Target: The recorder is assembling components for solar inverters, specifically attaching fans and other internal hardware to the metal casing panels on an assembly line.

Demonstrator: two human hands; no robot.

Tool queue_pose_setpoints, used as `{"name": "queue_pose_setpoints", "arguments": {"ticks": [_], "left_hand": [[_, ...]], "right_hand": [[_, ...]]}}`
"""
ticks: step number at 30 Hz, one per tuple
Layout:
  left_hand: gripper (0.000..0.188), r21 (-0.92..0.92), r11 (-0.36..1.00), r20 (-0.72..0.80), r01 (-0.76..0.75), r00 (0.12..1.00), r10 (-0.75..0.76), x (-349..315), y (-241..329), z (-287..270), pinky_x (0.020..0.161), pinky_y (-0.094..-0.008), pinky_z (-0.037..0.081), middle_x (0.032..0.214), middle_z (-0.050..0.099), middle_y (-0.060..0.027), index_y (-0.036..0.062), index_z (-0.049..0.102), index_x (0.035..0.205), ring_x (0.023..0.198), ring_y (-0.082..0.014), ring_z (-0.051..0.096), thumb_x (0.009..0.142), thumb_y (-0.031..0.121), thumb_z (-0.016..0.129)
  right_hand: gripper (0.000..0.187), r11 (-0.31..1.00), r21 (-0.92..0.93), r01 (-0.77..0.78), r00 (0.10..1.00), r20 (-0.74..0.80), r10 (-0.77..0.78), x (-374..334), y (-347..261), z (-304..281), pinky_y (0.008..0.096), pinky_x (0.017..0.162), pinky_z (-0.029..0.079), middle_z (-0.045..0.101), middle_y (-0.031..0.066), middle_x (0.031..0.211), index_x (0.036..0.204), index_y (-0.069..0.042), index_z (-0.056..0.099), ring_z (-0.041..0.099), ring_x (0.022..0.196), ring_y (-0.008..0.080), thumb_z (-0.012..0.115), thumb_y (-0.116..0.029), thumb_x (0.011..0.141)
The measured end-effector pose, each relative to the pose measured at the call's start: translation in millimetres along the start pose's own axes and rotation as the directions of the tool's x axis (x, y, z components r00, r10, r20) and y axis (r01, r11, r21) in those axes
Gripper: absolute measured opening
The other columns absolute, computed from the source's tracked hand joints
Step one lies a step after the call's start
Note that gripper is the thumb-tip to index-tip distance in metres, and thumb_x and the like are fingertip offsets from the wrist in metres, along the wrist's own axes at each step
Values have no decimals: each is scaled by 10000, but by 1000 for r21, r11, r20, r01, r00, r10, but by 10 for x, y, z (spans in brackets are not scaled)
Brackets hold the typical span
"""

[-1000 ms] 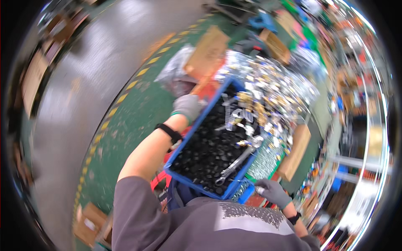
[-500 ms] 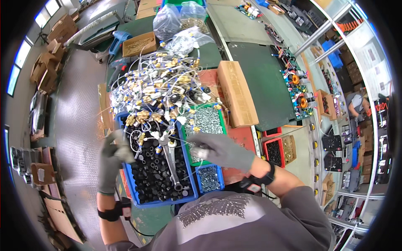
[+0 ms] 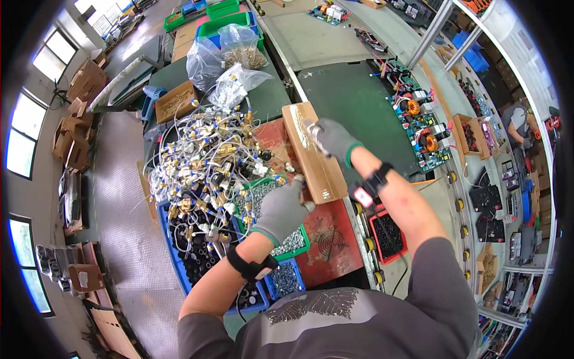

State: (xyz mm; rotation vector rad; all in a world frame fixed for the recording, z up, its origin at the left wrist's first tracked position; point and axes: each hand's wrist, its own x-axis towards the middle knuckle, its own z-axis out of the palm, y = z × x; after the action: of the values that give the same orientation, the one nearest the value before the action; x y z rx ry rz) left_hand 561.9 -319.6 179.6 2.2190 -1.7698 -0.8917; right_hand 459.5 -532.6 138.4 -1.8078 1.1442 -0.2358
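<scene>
A long cardboard box (image 3: 308,143) with shiny tape along its top lies across the red work surface. My left hand (image 3: 281,210), in a grey glove, is at the box's near left side, its visible fingertips apart and close to the cardboard. Over the upper right part of the box is my gloved right hand (image 3: 336,141), with curled fingers. Whatever it may hold is too blurred to make out. Left of the box rises a tangled pile of clear tubes with brass fittings (image 3: 209,149). Beneath my left hand, a green tray (image 3: 302,242) holds small metal parts.
A blue bin of black caps (image 3: 179,263) and a small blue tray of screws (image 3: 286,278) stand nearer me. Circuit boards (image 3: 421,128) lie at the right, past a green mat (image 3: 359,113). A red bin (image 3: 388,236) stands beside the rollers. Another person (image 3: 517,125) is far right.
Both hands have left the bins of parts and moved right to the cardboard box. The view has shifted, and the spanner on the black caps no longer shows clearly.
</scene>
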Motion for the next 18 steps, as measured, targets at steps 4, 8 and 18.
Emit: {"name": "queue_pose_setpoints", "arguments": {"ticks": [4,8,18], "left_hand": [[877,279,929,-52,-244,962,268,351,-73,412,1061,-457,414,1472,452,-195,84,367,1491,1325,-361,472,783,411,766],[871,304,890,-32,-340,930,366,569,-177,718,1121,-459,339,1507,413,-187,51,431,1447,1392,-343,387,743,415,790],[812,306,889,-98,-341,918,385,651,-268,865,1102,-440,357,1473,470,-157,52,501,1393,1374,-325,418,722,411,785]], "right_hand": [[318,883,-468,-32,989,-141,-39,774,49,-54,451,767,551,698,227,986,1156,-27,604,709,837,367,513,-254,953],[336,945,-304,-122,992,-68,106,1093,-17,40,479,900,511,679,224,1112,1191,-70,606,643,1047,413,490,-294,967],[273,824,-566,39,998,-14,-57,1202,-97,115,394,528,524,663,164,744,1142,-35,578,663,551,267,451,-219,985]]}}
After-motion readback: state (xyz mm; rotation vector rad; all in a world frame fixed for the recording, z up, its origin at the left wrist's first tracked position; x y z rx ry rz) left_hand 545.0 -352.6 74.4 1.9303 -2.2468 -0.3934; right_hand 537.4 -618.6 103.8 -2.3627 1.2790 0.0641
